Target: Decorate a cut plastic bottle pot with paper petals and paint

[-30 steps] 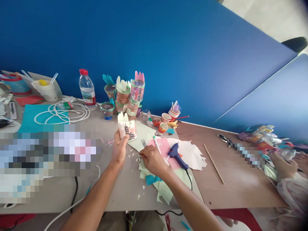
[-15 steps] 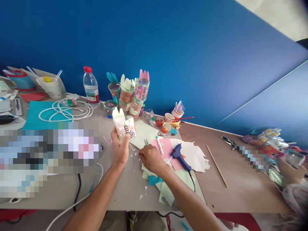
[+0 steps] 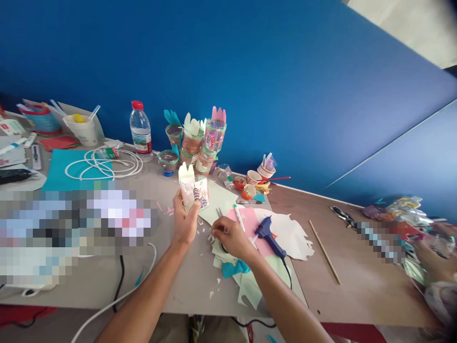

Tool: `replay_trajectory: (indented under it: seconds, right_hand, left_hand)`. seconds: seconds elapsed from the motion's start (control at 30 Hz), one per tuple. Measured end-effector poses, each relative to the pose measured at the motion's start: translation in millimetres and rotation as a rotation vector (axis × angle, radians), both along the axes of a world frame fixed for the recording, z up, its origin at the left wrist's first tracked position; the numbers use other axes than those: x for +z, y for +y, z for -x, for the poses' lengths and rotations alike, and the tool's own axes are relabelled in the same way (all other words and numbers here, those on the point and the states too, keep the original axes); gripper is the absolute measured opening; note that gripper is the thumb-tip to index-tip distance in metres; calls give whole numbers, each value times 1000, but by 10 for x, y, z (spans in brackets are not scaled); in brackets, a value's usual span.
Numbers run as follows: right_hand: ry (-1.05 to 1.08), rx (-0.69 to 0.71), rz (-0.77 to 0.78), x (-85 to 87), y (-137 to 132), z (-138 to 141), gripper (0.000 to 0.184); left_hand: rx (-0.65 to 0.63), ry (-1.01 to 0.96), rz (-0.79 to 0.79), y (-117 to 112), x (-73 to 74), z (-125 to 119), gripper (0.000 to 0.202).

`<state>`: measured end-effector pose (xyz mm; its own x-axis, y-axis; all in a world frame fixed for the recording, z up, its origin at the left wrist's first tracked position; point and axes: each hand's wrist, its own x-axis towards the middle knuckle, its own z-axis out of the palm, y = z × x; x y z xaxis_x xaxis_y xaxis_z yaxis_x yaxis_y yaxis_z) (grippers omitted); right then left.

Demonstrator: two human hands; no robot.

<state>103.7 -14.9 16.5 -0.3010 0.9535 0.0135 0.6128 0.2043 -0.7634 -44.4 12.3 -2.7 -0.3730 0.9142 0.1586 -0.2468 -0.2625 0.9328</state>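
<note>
My left hand (image 3: 185, 224) is closed around a small clear plastic cup (image 3: 200, 193) with a printed picture on its side and pale paper petals standing up from its rim. It is raised above the table. To the right and lower, my right hand (image 3: 230, 236) hovers low over paper scraps (image 3: 252, 286), thumb and fingertips pinched together. Whatever sits in the pinch is too small to make out. Scissors (image 3: 219, 213) lie partly hidden beneath that hand, their blades pointing away. A marker (image 3: 239, 216) is just beyond it, on pink paper (image 3: 250, 220).
A blue glue gun (image 3: 268, 236) lies right of my right hand. Petal-topped cups (image 3: 193, 143) stand against the blue wall beside a water bottle (image 3: 141, 131). A wooden stick (image 3: 324, 252) lies at right. Another person's hand (image 3: 433, 262) is at the far right.
The whole view has shifted slightly, carrying most things right. My left hand has brought the cup a little rightward, and a dark scissor handle now shows under my right hand.
</note>
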Motion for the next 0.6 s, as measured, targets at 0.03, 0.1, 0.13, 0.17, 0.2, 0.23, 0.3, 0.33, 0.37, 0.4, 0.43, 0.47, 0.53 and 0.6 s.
replay_trajectory:
  seconds: [0.03,0.1,0.13,0.17,0.2,0.23,0.3,0.33,0.37,0.4,0.43,0.47,0.53,0.6]
  right_hand:
    - [195,-48,61,38,6,-49,6]
    - [538,-130,153,119,23,-126,8]
    - [678,-153,179,157,31,-150,10]
    - [796,-167,192,191,40,-164,12]
    - [889,-171,204,221,47,-169,14]
    - [958,-168,217,245,54,-167,16]
    - [1035,-163,232,279,63,-153,17]
    - [1051,-163,235,292,67,-147,17]
    - [1059,-165,238,304,69,-143,17]
    - [1063,-165,242,319,73,-143,16]
    - [1069,-163,244,336,77,-146,16]
    - [1074,-156,246,357,82,-152,15]
    - [1066,-137,255,409,98,-167,14]
    - [1038,-128,257,470,120,-178,13]
  left_hand:
    - [-16,-6,2,-2,1,-4,56]
    - [-61,-22,14,-10,0,-17,53]
    - [-83,-31,22,-14,-4,-25,52]
    - [-100,-40,30,-18,-10,-33,52]
    - [-114,-45,38,-21,-18,-41,52]
    - [-123,-48,43,-23,-27,-47,53]
    - [-133,-47,55,-26,-44,-55,55]
    - [-139,-46,59,-28,-49,-58,55]
    - [-143,-49,59,-31,-50,-60,55]
    - [-148,-54,58,-35,-48,-62,55]
    - [-154,-59,58,-41,-41,-64,55]
    - [-162,-62,59,-48,-32,-67,55]
    - [-174,-64,66,-62,-10,-76,55]
    - [-182,-63,74,-72,4,-86,55]
